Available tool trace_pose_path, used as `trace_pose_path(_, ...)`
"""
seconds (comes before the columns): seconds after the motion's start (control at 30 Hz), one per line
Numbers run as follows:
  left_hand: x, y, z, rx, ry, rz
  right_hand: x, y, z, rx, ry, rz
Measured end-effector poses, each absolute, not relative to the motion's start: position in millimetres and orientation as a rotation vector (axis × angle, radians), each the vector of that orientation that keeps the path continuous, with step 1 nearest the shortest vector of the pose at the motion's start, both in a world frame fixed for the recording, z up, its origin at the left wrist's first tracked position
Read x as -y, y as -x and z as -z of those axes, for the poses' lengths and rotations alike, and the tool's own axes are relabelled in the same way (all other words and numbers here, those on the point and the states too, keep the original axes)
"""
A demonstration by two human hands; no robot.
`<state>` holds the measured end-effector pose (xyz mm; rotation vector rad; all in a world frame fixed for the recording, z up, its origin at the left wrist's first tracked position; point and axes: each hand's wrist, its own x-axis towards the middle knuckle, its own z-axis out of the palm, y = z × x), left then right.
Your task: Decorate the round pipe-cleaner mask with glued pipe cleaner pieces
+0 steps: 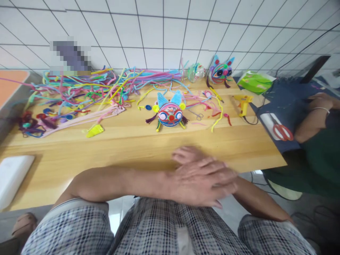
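Observation:
My left hand (202, 184) lies across my right wrist at the table's front edge, fingers apart and slightly blurred, holding nothing. Beneath it, my right hand (187, 154) points left with its fingers curled in, and part of it is covered. Nearest to both hands on the wooden table stands a round animal-face craft (170, 115). It has blue pipe-cleaner ears, button eyes, a red nose and dark tassels, and neither hand touches it. A small pair of scissors (198, 115) and a yellow pipe cleaner (217, 120) lie to its right.
Tangled pipe cleaners (106, 85) cover the back left. A second animal-face craft (221, 72) stands by the tiled wall. At the right are a yellow glue gun (243, 103), a green packet (256, 82), red-handled scissors (282, 130) and another person's arm (312, 120). A white box (16, 177) sits left.

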<state>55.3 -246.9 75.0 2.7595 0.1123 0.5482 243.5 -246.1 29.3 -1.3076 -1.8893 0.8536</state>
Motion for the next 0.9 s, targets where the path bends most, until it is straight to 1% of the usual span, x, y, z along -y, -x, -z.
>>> trace_pose_path(0.07, 240, -47, -73, 0.163, -2.749, -0.65, 221, -289, -42, 1.896, 1.326, -0.801)
trace_pose_path(0.1, 233, -42, -68, 0.212, -2.731, -0.695, 209, -314, -46, 1.861, 1.374, -0.71)
trace_pose_path(0.2, 210, -30, -45, 0.112, -2.59, -0.767, 172, -384, -48, 1.797, 1.569, -0.276)
trace_pose_path(0.27, 197, -26, -29, 0.052, -2.532, -0.794, 148, -420, -41, 1.801, 1.686, -0.163)
trace_pose_path(0.37, 186, -22, -11, 0.036, -2.488, -0.866, 116, -448, -26, 1.824, 1.827, -0.17)
trace_pose_path(0.53, 182, -16, 1, -0.024, -2.427, -0.849, 92, -456, -13, 1.774, 1.82, -0.289)
trace_pose_path(0.73, 181, -16, 7, -0.064, -2.314, -0.808, 102, -451, -24, 1.578, 1.696, -0.333)
trace_pose_path(0.9, 178, -16, 0, -0.124, -2.141, -0.829, 112, -428, -40, 1.351, 1.558, -0.395)
